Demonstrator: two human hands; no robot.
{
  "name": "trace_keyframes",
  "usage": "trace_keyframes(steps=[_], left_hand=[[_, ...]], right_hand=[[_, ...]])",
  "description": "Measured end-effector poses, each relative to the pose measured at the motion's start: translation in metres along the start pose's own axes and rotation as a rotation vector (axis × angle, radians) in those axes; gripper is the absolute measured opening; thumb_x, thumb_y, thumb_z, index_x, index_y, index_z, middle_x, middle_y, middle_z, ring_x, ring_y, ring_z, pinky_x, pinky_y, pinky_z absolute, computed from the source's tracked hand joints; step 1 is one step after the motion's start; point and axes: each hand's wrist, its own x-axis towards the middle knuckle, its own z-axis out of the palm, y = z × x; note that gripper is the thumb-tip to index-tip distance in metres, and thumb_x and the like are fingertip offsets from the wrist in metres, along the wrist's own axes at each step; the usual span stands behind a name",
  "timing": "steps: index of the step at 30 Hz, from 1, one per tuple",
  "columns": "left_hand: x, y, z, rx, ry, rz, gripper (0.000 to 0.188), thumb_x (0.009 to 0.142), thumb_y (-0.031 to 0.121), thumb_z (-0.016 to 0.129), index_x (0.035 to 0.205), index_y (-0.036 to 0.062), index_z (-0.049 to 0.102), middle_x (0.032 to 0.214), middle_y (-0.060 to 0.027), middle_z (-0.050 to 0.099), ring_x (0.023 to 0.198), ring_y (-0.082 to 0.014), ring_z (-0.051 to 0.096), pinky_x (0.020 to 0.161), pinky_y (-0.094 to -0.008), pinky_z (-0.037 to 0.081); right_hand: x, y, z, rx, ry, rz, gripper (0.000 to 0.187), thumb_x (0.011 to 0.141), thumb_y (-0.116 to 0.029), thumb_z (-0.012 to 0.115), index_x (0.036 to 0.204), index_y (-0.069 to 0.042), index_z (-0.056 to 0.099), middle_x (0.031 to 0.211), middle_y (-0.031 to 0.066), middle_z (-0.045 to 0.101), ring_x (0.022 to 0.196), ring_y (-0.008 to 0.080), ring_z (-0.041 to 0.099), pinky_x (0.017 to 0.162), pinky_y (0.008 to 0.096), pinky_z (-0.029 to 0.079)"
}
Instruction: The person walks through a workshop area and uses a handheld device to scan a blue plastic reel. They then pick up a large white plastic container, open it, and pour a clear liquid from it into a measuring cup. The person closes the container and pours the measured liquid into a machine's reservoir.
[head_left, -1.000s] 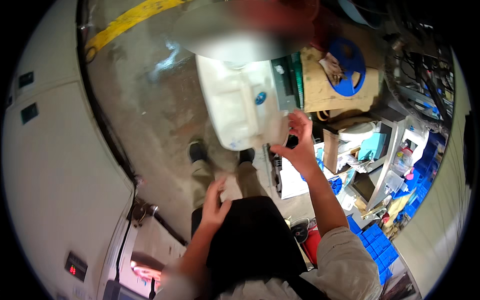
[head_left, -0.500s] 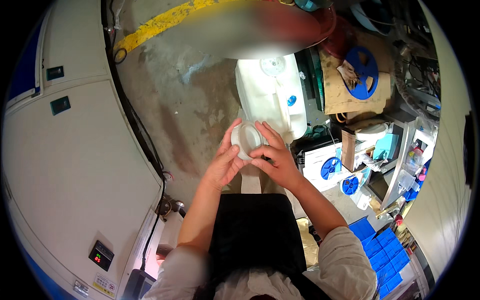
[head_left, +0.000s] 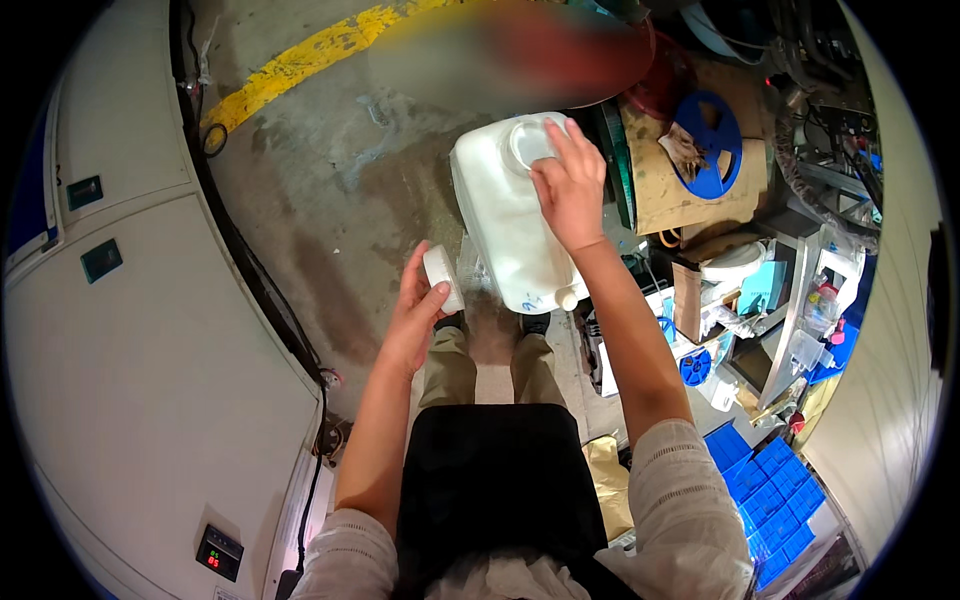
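Note:
In my left hand (head_left: 412,310) is a white round screw cap (head_left: 444,280), tipped on edge between thumb and fingers, beside the near-left side of a large white plastic jug (head_left: 495,210). My right hand (head_left: 572,185) is over the jug's wide round mouth at its far end. Its thumb and fingertips grip the rim of a translucent round disc (head_left: 537,142) lying at the mouth; whether it is seated cannot be made out. A small white spout (head_left: 567,299) sticks out at the jug's near end. My right wrist hides part of the jug's right side.
White cabinets (head_left: 150,350) with a cable along their edge stand at the left. Cardboard (head_left: 690,190) with a blue reel (head_left: 722,150) lies at far right. A cluttered shelf (head_left: 790,310) and blue bins (head_left: 775,500) line the right. Beyond the jug is a blurred red-grey shape (head_left: 520,55).
My right hand has left the cap and moved forward to the jug's mouth. My left hand has drawn left and back with the cap. The jug appears turned, its near-end spout now showing.

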Motion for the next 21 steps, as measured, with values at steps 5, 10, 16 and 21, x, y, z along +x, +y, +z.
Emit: trace_keyframes(steps=[5, 10, 16, 21], left_hand=[[0.014, 0.010, 0.011, 0.168, 0.026, 0.094, 0.070, 0.090, 0.021, 0.059, 0.149, 0.0205, 0.022, 0.136, -0.0095, 0.039, 0.117, -0.0202, 0.044, 0.096, -0.0371, 0.040], [0.063, 0.026, 0.034, 0.597, 0.084, 0.383, 0.070, 0.086, 0.024, 0.066, 0.146, 0.0195, 0.030, 0.133, -0.0144, 0.041, 0.115, -0.0234, 0.047, 0.097, -0.0375, 0.040], [0.123, 0.051, 0.078, 1.215, 0.179, 0.705, 0.073, 0.076, 0.031, 0.073, 0.141, 0.0257, 0.040, 0.130, -0.0230, 0.042, 0.117, -0.0374, 0.046, 0.098, -0.0420, 0.039], [0.147, 0.050, 0.120, 1.595, 0.162, 0.732, 0.070, 0.074, 0.034, 0.072, 0.137, 0.0292, 0.044, 0.129, -0.0224, 0.043, 0.121, -0.0395, 0.041, 0.098, -0.0435, 0.039]], right_hand=[[-0.011, 0.020, 0.024, -0.079, -0.094, -0.103, 0.011, 0.076, -0.011, 0.062, 0.068, -0.009, 0.054, 0.135, 0.0068, 0.049, 0.129, 0.0288, 0.041, 0.102, 0.0479, 0.034], [-0.014, 0.019, 0.027, -0.096, -0.068, -0.027, 0.009, 0.074, -0.010, 0.063, 0.069, -0.010, 0.056, 0.136, 0.0073, 0.048, 0.129, 0.0293, 0.040, 0.101, 0.0488, 0.034], [-0.030, 0.029, 0.011, 0.094, -0.093, 0.196, 0.047, 0.074, -0.019, 0.072, 0.118, -0.011, 0.057, 0.145, 0.0157, 0.035, 0.130, 0.0371, 0.036, 0.103, 0.0461, 0.032], [-0.093, 0.039, -0.027, 0.251, 0.064, 0.539, 0.048, 0.080, -0.013, 0.067, 0.123, 0.000, 0.050, 0.146, 0.0222, 0.029, 0.129, 0.0408, 0.034, 0.102, 0.0441, 0.035]])
